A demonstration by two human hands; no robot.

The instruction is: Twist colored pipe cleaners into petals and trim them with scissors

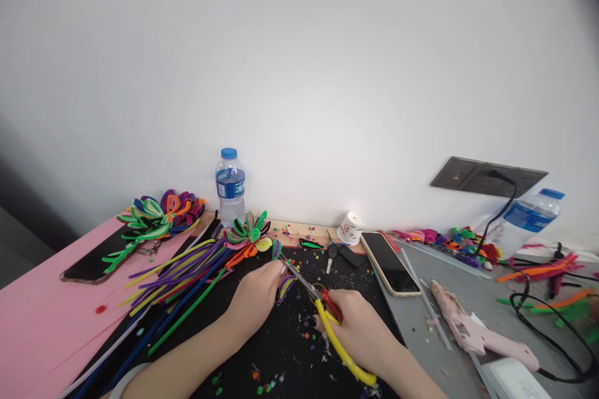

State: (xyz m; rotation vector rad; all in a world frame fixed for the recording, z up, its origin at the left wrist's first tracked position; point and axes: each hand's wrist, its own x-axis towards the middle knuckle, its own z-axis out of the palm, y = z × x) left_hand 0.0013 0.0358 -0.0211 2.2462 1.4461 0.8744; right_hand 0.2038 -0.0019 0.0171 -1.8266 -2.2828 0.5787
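Note:
My left hand (257,293) is closed in a pinch on a small coiled piece of pipe cleaner (277,249), purple and green, partly hidden by the fingers. My right hand (358,327) grips scissors (302,280) with yellow and red handles, their metal tips reaching to my left fingertips. A purple and yellow pipe cleaner loop (285,290) shows just below the blades; whether it is held I cannot tell. Beside my left hand lies a bundle of loose pipe cleaners (182,280) with a green and pink pipe cleaner flower (250,230) at its far end.
Tiny coloured clippings are scattered over the black mat (262,349). Behind stand a water bottle (230,190) and a paper cup (350,229). Keys (331,255) and a phone (390,265) lie to the right, then a glue gun (477,330) with its cord. A dark phone (91,262) lies left.

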